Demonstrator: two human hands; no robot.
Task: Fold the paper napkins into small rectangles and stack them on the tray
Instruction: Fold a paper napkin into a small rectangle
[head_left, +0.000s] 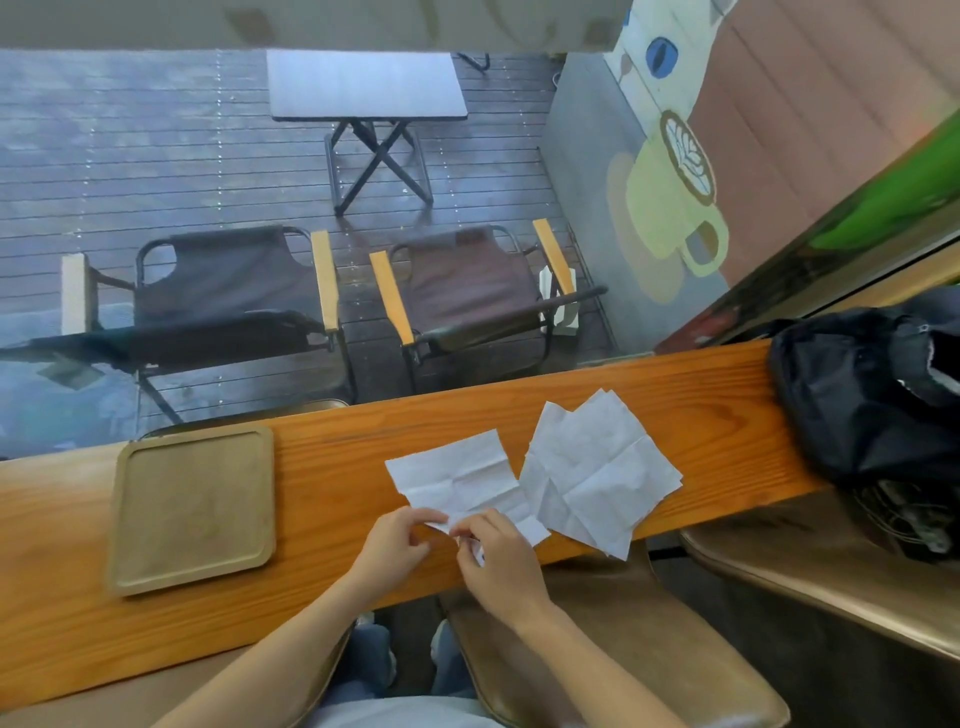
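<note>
A creased white paper napkin (457, 475) lies unfolded on the wooden counter (332, 467). My left hand (397, 543) and my right hand (498, 558) both pinch its near edge, fingertips close together. To the right of it lies a loose pile of several unfolded napkins (597, 473), fanned out and overhanging the counter's near edge. A square tan tray (195, 506) with a raised rim sits to the left, with nothing on it.
A black bag (872, 400) rests on the counter's right end. Brown padded stools (623, 639) stand below the counter. Behind the window are two folding chairs (234, 306) and a small dark table (363, 85) on decking.
</note>
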